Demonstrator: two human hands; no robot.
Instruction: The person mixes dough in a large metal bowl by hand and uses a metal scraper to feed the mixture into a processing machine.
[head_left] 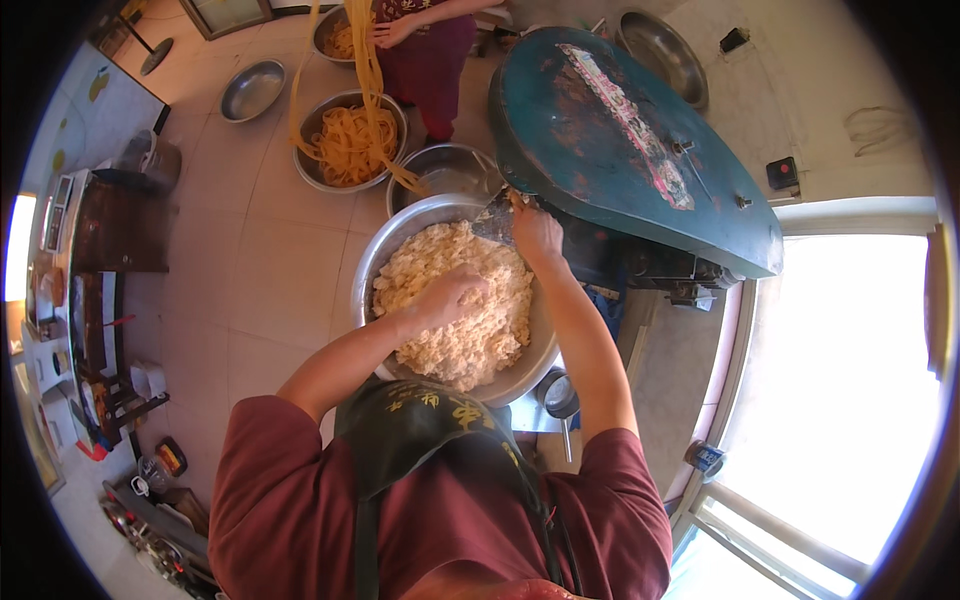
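A large metal bowl (368, 290) in front of me is heaped with pale, crumbly dough (465, 345). My left hand (452, 296) is down on the dough, its fingers curled in at the middle of the heap. At the bowl's far right rim, my right hand (538, 236) has its fingers closed at the upper edge of a flat grey metal piece (493, 222), which looks like a scraper or chute plate. That piece slants down to the dough beside the green machine housing (620, 140). The fingertips of both hands are partly hidden.
Beyond my bowl stands another metal bowl (440, 168). Wide yellow dough strips (350, 145) hang down into a bowl on the floor. A person (425, 60) works behind it. A small pan (558, 395) sits at the lower right, below my right forearm.
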